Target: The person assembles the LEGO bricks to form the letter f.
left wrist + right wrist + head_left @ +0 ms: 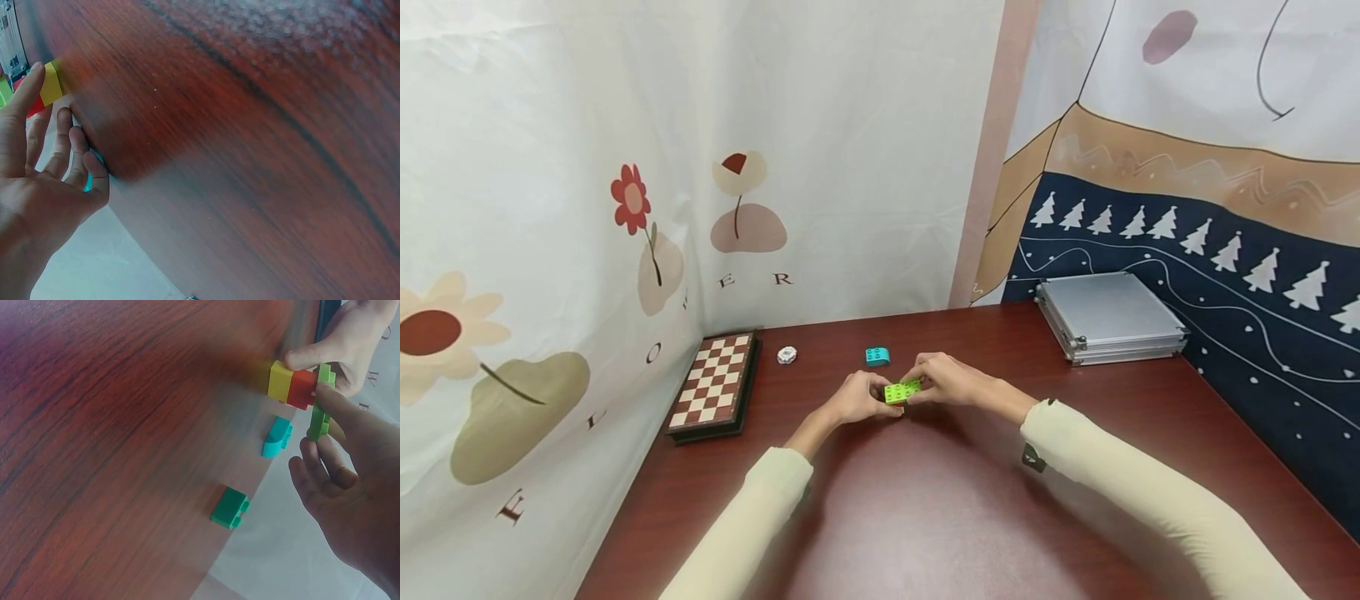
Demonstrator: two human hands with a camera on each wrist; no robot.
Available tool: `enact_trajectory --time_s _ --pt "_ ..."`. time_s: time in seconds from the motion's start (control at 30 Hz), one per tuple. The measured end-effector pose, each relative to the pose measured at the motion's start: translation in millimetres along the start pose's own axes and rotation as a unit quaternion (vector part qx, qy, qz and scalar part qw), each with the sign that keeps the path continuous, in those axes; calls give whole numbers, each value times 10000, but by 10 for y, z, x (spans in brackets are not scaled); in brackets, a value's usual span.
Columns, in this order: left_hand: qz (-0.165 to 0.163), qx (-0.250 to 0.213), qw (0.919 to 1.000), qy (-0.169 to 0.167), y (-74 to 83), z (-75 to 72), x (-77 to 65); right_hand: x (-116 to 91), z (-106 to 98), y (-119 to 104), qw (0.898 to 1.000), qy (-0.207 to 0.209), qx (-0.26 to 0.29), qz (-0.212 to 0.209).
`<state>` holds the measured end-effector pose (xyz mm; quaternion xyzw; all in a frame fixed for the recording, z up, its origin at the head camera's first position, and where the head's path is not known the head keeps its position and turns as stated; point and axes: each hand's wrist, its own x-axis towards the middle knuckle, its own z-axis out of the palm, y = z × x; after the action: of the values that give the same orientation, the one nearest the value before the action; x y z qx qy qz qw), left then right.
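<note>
In the head view, a lime green studded plate lies between both hands. Beneath it, in the right wrist view, come a red block and a yellow block, stacked on the table. My left hand holds this stack between thumb and fingers. My right hand pinches the lime plate at the red block's studded side; whether the two are fully joined I cannot tell. Just beyond the hands sits a turquoise block with a curved side. A dark green block shows only in the right wrist view.
A chessboard box lies at the table's left edge, with a small white patterned piece beside it. Silver cases are stacked at the back right. Printed curtains hang behind and beside the reddish-brown table.
</note>
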<state>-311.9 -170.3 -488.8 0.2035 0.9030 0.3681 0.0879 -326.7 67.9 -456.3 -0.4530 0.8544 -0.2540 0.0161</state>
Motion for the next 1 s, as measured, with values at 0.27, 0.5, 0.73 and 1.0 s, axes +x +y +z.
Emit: enact_trajectory --time_s 0.27,0.5,0.73,1.0 --pt "15 -77 9999 -81 9 5 -24 -6 38 43 9999 93 68 37" --pt "21 -94 9999 -71 17 -20 -16 5 28 34 9998 99 147 111" --pt "-49 -48 10000 -16 18 -23 -18 49 1 -7 9996 -234 -83 -92" --pt "-18 -29 10000 -72 14 -12 -16 65 25 13 9981 -311 -529 -107"
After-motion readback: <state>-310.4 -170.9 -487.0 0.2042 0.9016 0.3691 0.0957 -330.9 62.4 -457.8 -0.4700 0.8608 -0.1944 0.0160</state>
